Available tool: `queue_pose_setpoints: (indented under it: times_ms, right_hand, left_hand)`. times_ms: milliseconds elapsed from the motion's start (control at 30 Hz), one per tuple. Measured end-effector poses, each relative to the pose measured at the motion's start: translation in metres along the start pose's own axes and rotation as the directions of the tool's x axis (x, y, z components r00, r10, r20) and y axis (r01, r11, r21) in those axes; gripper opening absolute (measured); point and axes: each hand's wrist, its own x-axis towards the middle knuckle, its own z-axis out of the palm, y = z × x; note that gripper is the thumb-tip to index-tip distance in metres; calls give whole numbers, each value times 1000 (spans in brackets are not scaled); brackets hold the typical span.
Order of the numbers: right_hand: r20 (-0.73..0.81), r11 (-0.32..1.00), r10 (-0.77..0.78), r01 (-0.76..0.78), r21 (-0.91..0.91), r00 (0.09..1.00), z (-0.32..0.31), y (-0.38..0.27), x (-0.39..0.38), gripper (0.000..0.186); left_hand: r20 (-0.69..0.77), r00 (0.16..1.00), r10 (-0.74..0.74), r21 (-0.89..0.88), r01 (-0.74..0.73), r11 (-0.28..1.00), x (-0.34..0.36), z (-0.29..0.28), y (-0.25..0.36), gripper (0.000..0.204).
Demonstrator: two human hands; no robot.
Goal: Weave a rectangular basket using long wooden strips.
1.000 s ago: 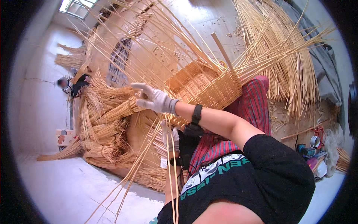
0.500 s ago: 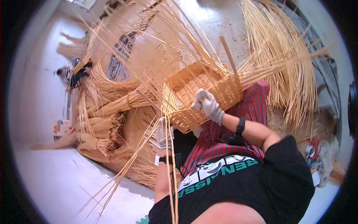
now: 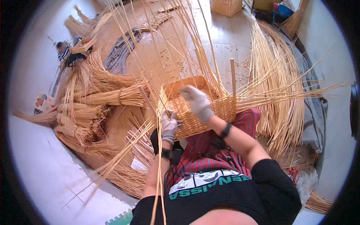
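Note:
A square wicker basket (image 3: pixel 221 108) of tan rods rests against my lap, its open top facing up. Long unwoven rods (image 3: pixel 204 62) fan out from its far side, with more from its right and near-left corners. My left hand (image 3: pixel 169 123), in a whitish glove, is closed at the near-left corner of the basket wall, fingers partly curled around it. Two long rods (image 3: pixel 159 165) run from that corner down past my left forearm. My gloved right hand (image 3: pixel 197 103) is closed above the near wall, slightly blurred; anything in its fingers is hidden.
Flat wooden sticks (image 3: pixel 233 77) stand up at the basket's corners. Bundles of rods (image 3: pixel 108 98) lie at left, and a wide spread of loose rods (image 3: pixel 275 97) at right. Another woven basket (image 3: pixel 226 6) stands at the far side. A person (image 3: pixel 64 51) sits at far left.
My right hand has lifted and moved left off the near wall, over the basket. My left hand has shifted to the wall near the corner. The view has tilted, showing more of the far floor.

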Motion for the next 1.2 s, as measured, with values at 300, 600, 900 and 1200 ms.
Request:
queue_pose_setpoints:
  times_ms: [300, 600, 900, 1200]
  right_hand:
    - [-148, 962, -119, 151, 226, 982, -19, 25, -16, 47]
    - [168, 981, -170, 151, 123, 971, -32, -20, -60, 17]
    - [-161, 825, 543, -489, 282, 824, -105, 19, -41, 19]
    - [-42, 951, -48, 58, 302, 998, -70, -12, 34, 67]
  left_hand:
    - [-15, 988, 153, -48, -154, 987, 0, 0, -9, 25]
    - [-222, 960, 170, -48, -185, 982, -8, 24, 8, 24]
    - [364, 931, -32, 524, -176, 833, 4, 53, 31, 53]
    - [114, 993, 23, 463, -74, 883, -2, 63, 25, 50]
